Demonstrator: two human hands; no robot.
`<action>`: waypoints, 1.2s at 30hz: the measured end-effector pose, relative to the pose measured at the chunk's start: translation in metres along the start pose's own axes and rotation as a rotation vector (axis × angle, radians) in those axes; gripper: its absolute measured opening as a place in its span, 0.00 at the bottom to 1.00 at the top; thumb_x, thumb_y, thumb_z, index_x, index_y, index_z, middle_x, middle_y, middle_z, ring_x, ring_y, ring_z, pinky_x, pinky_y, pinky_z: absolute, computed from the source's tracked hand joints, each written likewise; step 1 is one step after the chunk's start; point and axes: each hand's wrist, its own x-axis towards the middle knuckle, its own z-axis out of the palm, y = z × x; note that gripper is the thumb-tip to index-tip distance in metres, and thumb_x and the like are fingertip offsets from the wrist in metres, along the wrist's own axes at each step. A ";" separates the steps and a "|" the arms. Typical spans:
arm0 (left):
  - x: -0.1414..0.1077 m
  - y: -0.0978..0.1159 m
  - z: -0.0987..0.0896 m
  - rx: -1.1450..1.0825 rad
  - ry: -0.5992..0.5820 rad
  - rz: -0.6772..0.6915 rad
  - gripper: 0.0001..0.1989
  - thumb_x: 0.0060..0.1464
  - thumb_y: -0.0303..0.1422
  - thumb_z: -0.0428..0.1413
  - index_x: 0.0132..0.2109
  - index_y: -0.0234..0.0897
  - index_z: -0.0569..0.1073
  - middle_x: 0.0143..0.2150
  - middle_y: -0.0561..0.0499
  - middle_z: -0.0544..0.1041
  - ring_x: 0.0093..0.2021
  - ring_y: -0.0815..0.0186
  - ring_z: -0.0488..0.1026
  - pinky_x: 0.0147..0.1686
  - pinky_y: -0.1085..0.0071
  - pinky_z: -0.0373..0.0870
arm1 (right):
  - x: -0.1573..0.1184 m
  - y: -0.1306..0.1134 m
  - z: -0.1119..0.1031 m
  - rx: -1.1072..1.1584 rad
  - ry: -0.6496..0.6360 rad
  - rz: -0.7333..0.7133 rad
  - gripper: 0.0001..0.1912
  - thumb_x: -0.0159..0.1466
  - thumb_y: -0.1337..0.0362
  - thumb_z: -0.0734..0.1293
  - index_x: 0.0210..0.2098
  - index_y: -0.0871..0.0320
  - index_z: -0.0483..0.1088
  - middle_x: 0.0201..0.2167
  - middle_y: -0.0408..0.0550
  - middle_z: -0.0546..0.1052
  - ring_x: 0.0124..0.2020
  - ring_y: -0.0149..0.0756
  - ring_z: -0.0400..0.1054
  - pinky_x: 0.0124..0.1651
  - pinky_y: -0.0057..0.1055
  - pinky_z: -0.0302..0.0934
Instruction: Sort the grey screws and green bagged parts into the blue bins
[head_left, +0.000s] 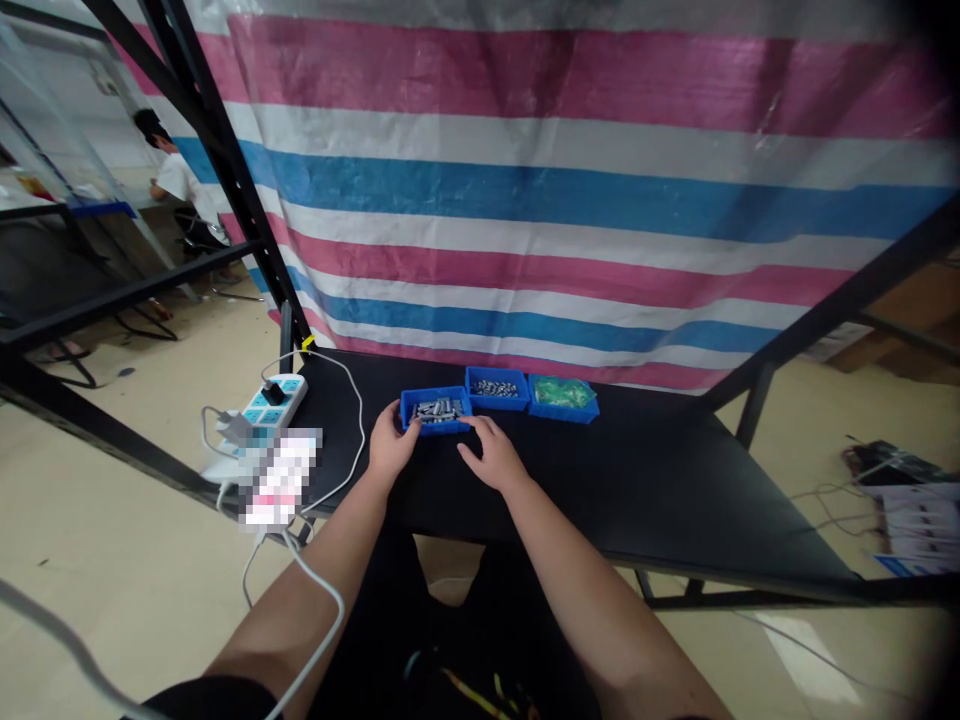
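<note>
On the black table, a small blue bin (pixel 436 430) holds several grey metal cylindrical pieces (pixel 439 410). My left hand (pixel 391 447) grips this bin at its left side, thumb at the front corner and fingers along the outer wall. At the right front corner is my right hand (pixel 493 455), its fingertips against or very close to the bin and its thumb held apart. Behind and to the right stands a second blue bin (pixel 499 403) with small shiny metal parts (pixel 496 388). Beside that one, a third blue bin (pixel 562 411) contains green pieces (pixel 562 391), too small to make out.
A white power strip (pixel 287 398) with plugs and cables lies at the table's left edge, beside a pixelated object (pixel 281 480). Behind the table hangs a striped tarp (pixel 525 200), framed by black metal posts (pixel 240 190). A person (pixel 180 175) sits at the far left.
</note>
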 end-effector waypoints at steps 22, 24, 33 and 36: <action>-0.007 0.000 0.000 -0.270 -0.139 0.082 0.36 0.50 0.42 0.65 0.62 0.37 0.62 0.36 0.55 0.68 0.31 0.68 0.69 0.35 0.69 0.70 | -0.001 0.010 0.007 0.003 0.000 0.094 0.29 0.64 0.62 0.67 0.63 0.53 0.61 0.59 0.54 0.70 0.60 0.47 0.67 0.63 0.46 0.64; -0.010 0.003 -0.002 -0.243 -0.150 0.076 0.34 0.49 0.42 0.65 0.60 0.38 0.62 0.36 0.55 0.68 0.32 0.68 0.70 0.37 0.68 0.71 | -0.001 0.008 0.007 0.004 0.017 0.088 0.28 0.63 0.62 0.68 0.62 0.54 0.62 0.59 0.55 0.70 0.60 0.47 0.67 0.63 0.46 0.64; -0.015 0.007 -0.010 -0.116 -0.086 0.207 0.32 0.45 0.42 0.69 0.53 0.39 0.64 0.54 0.44 0.65 0.53 0.58 0.71 0.52 0.58 0.73 | -0.003 0.006 0.004 0.025 0.036 0.084 0.27 0.63 0.61 0.69 0.60 0.55 0.62 0.57 0.55 0.70 0.58 0.46 0.68 0.62 0.44 0.64; -0.016 0.007 -0.010 -0.153 -0.132 0.223 0.33 0.45 0.41 0.69 0.54 0.40 0.62 0.61 0.41 0.63 0.62 0.54 0.68 0.57 0.55 0.72 | -0.003 0.007 0.003 0.028 0.029 0.092 0.24 0.63 0.61 0.69 0.57 0.54 0.64 0.54 0.53 0.71 0.55 0.44 0.69 0.60 0.43 0.65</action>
